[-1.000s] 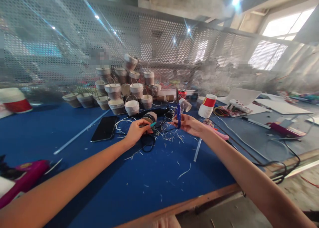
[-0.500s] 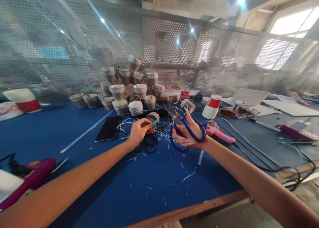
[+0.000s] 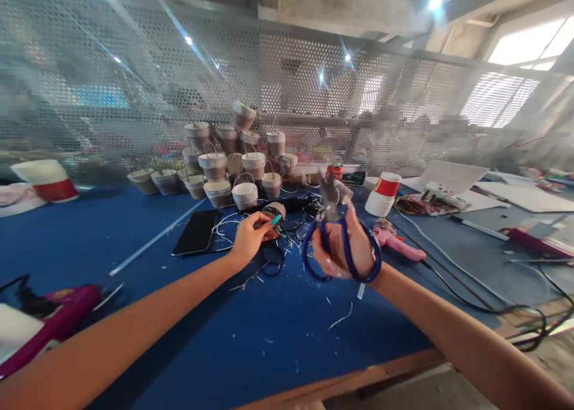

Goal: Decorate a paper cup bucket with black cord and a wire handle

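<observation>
My right hand point(image 3: 343, 245) has its fingers in the loops of a pair of blue-handled scissors point(image 3: 347, 242). Their metal blades point upward and are blurred by motion. My left hand point(image 3: 249, 236) is closed in a pinch at a small, dark-sided bucket point(image 3: 275, 208) lying on its side. A teal tip point(image 3: 275, 220) shows at those fingertips; whether it is a nail or a separate piece I cannot tell. White cord point(image 3: 224, 222) and a dark looped cord point(image 3: 273, 265) lie around this hand, with short white scraps between the two hands.
Several small buckets point(image 3: 213, 166) with handles are stacked at the back. A black phone point(image 3: 194, 233) lies left of my left hand. On the right are a pink glue gun point(image 3: 399, 244), stacked paper cups point(image 3: 382, 196) and cables. A red can point(image 3: 335, 171) stands behind the scissors.
My right hand has turned and shifted slightly right, so the scissors' blades now point more upright, away from the bucket. My left hand has stayed almost still.
</observation>
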Tool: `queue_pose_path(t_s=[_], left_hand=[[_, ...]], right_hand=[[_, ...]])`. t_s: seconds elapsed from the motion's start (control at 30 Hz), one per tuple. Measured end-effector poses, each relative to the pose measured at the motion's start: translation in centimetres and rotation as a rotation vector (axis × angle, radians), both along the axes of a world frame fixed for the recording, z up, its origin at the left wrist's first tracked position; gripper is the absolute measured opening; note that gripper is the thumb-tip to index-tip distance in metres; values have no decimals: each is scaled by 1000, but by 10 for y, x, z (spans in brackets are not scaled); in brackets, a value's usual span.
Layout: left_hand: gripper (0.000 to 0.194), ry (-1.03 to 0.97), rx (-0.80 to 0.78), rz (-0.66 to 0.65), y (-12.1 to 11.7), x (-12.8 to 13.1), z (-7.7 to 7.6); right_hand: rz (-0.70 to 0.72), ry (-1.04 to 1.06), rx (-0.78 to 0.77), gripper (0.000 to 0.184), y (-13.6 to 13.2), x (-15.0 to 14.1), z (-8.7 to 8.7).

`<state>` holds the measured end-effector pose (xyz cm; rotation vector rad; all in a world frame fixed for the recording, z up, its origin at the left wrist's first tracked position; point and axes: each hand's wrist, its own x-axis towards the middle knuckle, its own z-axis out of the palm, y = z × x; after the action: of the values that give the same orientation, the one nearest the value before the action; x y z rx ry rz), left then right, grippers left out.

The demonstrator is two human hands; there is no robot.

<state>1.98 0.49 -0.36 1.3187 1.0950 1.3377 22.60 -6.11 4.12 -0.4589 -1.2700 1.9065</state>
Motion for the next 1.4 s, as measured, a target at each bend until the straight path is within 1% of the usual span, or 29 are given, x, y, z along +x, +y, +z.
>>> queue_pose_path(t_s=[0.07, 0.13, 0.2, 0.43, 0.63, 0.8, 0.87, 1.13, 1.27, 1.4], left_hand=[[26, -4, 1, 1, 0, 0, -1], [27, -5, 8, 14, 0, -1, 0], [27, 0, 11, 36, -1, 0, 0], [28, -5, 13, 60, -4, 2, 4], [38, -43, 19, 67, -2, 0, 1], [36, -79, 62, 73, -3, 0, 0], [34, -90, 72, 83, -5, 1, 0], [32, -124, 124, 98, -16, 9, 1], [33, -140, 158, 131, -18, 11, 1], [32, -148, 167, 133, -19, 11, 1]], right_hand=[[213, -59, -149, 89, -6, -10, -9], [326, -115, -287, 92, -10, -16, -15], [368, -139, -357, 93, -12, -18, -18], [428, -195, -421, 93, -17, -20, -25], [399, -197, -502, 93, -23, -29, -32], [321, -152, -531, 93, -25, -34, -28], [310, -147, -532, 94, -26, -35, -27], [305, -92, -512, 92, -27, -38, -29], [320, -81, -502, 92, -27, -38, -28], [341, -60, -520, 92, -26, -37, -28]])
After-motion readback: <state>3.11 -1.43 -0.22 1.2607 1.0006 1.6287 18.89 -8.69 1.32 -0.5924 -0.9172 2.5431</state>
